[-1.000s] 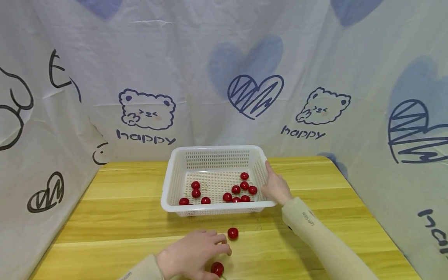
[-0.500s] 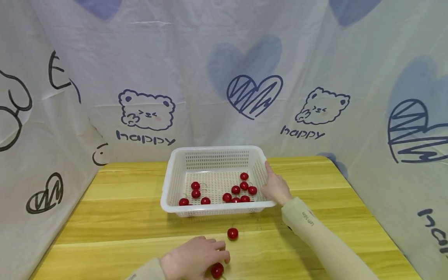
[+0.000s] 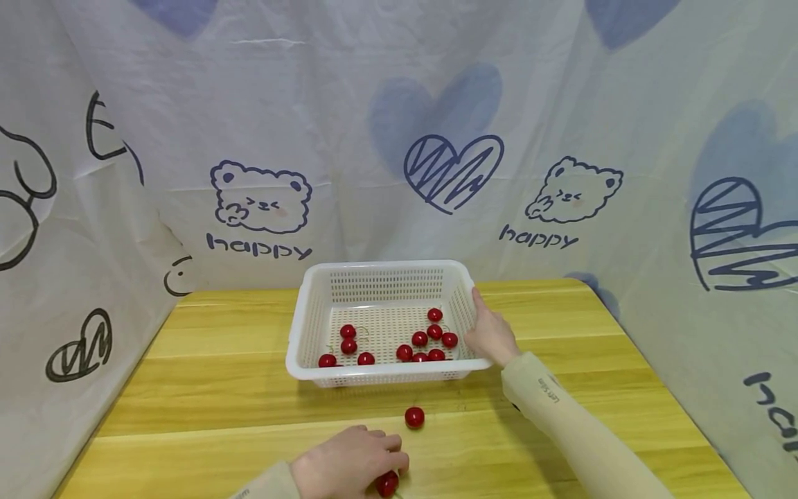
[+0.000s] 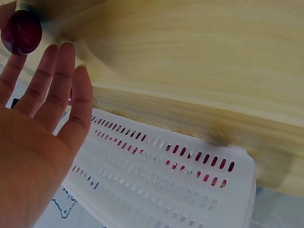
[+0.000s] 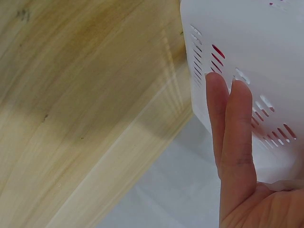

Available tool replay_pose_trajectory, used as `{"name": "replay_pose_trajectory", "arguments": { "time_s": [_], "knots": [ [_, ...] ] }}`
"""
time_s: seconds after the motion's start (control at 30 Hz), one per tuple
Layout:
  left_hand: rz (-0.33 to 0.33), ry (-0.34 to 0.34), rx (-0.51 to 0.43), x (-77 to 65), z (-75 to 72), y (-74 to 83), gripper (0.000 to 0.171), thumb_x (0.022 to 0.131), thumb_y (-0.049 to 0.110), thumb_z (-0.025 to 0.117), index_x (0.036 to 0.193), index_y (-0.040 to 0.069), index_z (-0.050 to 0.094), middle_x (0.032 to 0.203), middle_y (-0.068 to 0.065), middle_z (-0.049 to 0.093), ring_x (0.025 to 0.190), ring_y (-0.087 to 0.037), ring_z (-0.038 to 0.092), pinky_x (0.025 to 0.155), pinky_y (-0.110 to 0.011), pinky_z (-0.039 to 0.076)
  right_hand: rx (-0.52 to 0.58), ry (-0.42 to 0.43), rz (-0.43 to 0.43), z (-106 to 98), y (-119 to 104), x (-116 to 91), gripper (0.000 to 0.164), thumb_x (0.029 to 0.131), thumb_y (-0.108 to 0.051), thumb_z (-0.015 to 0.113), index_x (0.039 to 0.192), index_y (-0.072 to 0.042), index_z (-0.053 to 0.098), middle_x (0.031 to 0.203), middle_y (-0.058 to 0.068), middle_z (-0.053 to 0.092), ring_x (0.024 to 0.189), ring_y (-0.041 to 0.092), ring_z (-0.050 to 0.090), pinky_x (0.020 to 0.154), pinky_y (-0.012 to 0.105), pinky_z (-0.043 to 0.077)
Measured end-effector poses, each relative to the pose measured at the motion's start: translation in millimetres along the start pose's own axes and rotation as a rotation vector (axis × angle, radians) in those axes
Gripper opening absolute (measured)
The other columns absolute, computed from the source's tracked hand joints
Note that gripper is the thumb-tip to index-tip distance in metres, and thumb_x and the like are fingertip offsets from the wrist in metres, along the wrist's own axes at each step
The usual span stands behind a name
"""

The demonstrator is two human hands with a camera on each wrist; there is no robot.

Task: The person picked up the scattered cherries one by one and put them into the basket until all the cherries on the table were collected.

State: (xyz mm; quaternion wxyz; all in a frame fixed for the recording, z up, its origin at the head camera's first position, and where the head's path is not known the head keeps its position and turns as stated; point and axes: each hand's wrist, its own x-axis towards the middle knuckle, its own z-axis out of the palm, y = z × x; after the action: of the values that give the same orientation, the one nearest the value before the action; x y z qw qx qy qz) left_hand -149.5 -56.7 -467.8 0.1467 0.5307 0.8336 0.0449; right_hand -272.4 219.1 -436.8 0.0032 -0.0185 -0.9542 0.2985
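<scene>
My left hand (image 3: 349,463) is low over the table near its front edge. Its thumb and index finger pinch a red cherry (image 3: 387,484); the left wrist view shows this cherry (image 4: 21,32) between the fingertips, the other fingers stretched out. Just beyond lies another cherry (image 3: 414,417), loose on the wood. My right hand (image 3: 492,336) holds the right side of a white perforated plastic basket (image 3: 386,371). In the right wrist view its fingers (image 5: 237,123) lie straight along the outer wall, the thumb toward the rim. Several cherries (image 3: 420,339) rest inside the basket, some partly hidden by the front rim.
The basket stands toward the back of a yellow wood-grain table (image 3: 218,388). A white cloth (image 3: 361,201) printed with hearts and bears hangs behind the table and along both sides.
My left hand has lowered slightly and its fingers have closed in on the cherry at the front. The right hand and the basket stay where they were.
</scene>
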Motion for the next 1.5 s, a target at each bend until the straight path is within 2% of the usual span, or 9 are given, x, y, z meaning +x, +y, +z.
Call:
{"name": "replay_pose_trajectory", "arguments": {
  "time_s": [0.23,0.43,0.6,0.87,1.07,1.2,1.5],
  "knots": [
    [0.02,0.03,0.053,1.1,2.1,-0.8,0.033,0.084,0.055,0.062,0.109,0.033,0.058,0.088,0.019,0.047,0.074,-0.002,0.044,0.066,-0.021,0.041,-0.006,0.005,0.0,0.0,0.2,0.5,0.102,0.071,0.005,0.06,0.153,-0.014,0.004,0.109,0.025,0.062,0.056,0.021,0.058,0.046,0.03,0.048],
    [0.032,0.115,0.13,-2.7,3.4,-3.0,0.03,0.078,0.035,0.073,0.104,0.03,0.058,0.088,0.017,0.046,0.074,-0.002,0.045,0.066,-0.021,0.042,0.003,0.001,0.005,0.7,0.5,0.0,0.103,0.07,0.006,0.061,0.153,-0.015,0.003,0.111,0.025,0.061,0.057,0.022,0.059,0.046,0.03,0.049],
    [0.022,0.168,0.165,-5.5,3.3,-6.5,0.032,0.073,0.027,0.073,0.101,0.027,0.058,0.084,0.015,0.042,0.072,-0.003,0.043,0.062,-0.019,0.04,0.005,-0.002,0.015,1.0,0.6,0.6,0.102,0.071,0.005,0.061,0.153,-0.016,0.003,0.112,0.025,0.061,0.058,0.022,0.059,0.047,0.03,0.049],
    [0.021,0.123,0.155,-2.4,4.3,-5.2,0.034,0.075,0.032,0.074,0.105,0.03,0.057,0.089,0.017,0.047,0.075,-0.003,0.046,0.065,-0.023,0.043,0.003,0.001,0.015,1.6,1.2,0.7,0.103,0.071,0.005,0.061,0.153,-0.017,0.002,0.109,0.025,0.062,0.056,0.022,0.059,0.046,0.03,0.049],
    [0.032,0.096,0.177,1.1,6.2,-2.2,0.029,0.081,0.04,0.07,0.106,0.03,0.058,0.086,0.017,0.045,0.072,-0.003,0.043,0.062,-0.021,0.04,-0.005,0.004,0.008,1.2,0.8,-0.1,0.102,0.071,0.005,0.061,0.153,-0.016,0.003,0.11,0.025,0.061,0.057,0.021,0.058,0.047,0.03,0.049],
    [0.047,0.087,0.181,2.6,6.4,-0.4,0.025,0.081,0.035,0.071,0.102,0.031,0.058,0.08,0.017,0.041,0.068,-0.002,0.041,0.059,-0.02,0.036,-0.007,0.007,0.003,0.7,0.8,-0.3,0.102,0.071,0.004,0.061,0.153,-0.015,0.004,0.111,0.025,0.061,0.058,0.022,0.058,0.048,0.03,0.049],
    [0.034,0.052,0.102,3.7,6.5,3.1,0.015,0.083,0.028,0.07,0.094,0.031,0.06,0.079,0.017,0.041,0.067,-0.003,0.041,0.059,-0.021,0.037,-0.018,0.009,0.003,0.5,1.3,-0.1,0.102,0.071,0.003,0.062,0.153,-0.015,0.004,0.107,0.025,0.062,0.057,0.022,0.058,0.048,0.03,0.049]
  ]
}}
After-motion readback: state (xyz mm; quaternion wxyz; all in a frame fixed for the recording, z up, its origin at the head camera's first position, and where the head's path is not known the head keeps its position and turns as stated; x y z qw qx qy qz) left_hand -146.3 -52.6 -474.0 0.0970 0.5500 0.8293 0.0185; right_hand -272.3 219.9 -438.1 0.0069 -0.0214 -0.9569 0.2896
